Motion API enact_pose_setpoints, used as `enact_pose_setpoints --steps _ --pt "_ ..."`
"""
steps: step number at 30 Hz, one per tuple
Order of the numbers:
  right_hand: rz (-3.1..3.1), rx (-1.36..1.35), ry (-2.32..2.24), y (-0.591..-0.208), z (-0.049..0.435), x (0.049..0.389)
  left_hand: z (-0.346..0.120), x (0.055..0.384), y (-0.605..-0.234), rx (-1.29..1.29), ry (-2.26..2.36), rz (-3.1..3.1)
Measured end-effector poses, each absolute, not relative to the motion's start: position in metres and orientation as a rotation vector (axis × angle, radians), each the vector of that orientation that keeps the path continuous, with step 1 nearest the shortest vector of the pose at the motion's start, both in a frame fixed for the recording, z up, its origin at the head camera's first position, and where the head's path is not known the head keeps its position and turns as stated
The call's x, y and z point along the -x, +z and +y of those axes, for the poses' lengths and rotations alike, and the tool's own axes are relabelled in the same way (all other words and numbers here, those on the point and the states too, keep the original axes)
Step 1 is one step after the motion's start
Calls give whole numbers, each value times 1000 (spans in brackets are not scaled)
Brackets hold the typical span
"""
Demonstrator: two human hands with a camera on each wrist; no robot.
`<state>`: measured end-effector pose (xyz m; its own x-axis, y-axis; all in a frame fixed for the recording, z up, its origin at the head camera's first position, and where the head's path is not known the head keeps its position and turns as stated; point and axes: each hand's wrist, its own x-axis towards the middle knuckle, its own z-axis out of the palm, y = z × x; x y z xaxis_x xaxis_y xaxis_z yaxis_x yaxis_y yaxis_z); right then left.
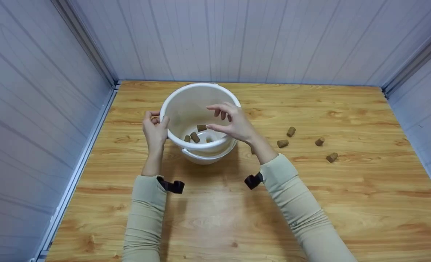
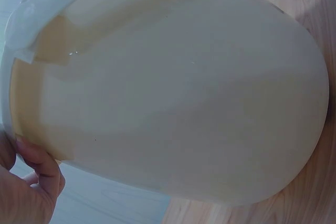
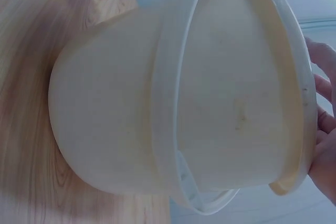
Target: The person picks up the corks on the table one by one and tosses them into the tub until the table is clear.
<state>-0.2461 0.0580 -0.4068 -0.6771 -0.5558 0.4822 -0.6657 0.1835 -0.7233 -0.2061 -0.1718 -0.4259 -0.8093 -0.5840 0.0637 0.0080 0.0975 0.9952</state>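
A white bucket (image 1: 204,147) stands upright on the wooden table, its handle lowered at the front. My left hand (image 1: 155,131) pinches the left side of its rim, thumb on the inside; the left wrist view shows those fingers (image 2: 44,169) at the rim beside the bucket wall (image 2: 184,87). Over the right part of the bucket's mouth is my right hand (image 1: 234,122), thumb and fingers spread apart with nothing held between them. Several brown corks (image 1: 195,137) are inside the bucket. One cork (image 1: 201,127) appears just left of the right thumb tip; whether it touches anything is unclear.
Several corks (image 1: 291,131) lie scattered on the table (image 1: 215,225) to the right, one partly hidden by the right wrist. Pale panel walls (image 1: 237,40) border the table at the back and both sides. Both wrists wear black cameras (image 1: 253,181).
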Motion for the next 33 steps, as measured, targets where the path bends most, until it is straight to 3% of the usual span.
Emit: enact_pose_setpoints --steps 33 --pt "-2132 -1009 1648 -416 82 231 -172 207 -426 -572 -1744 -1937"
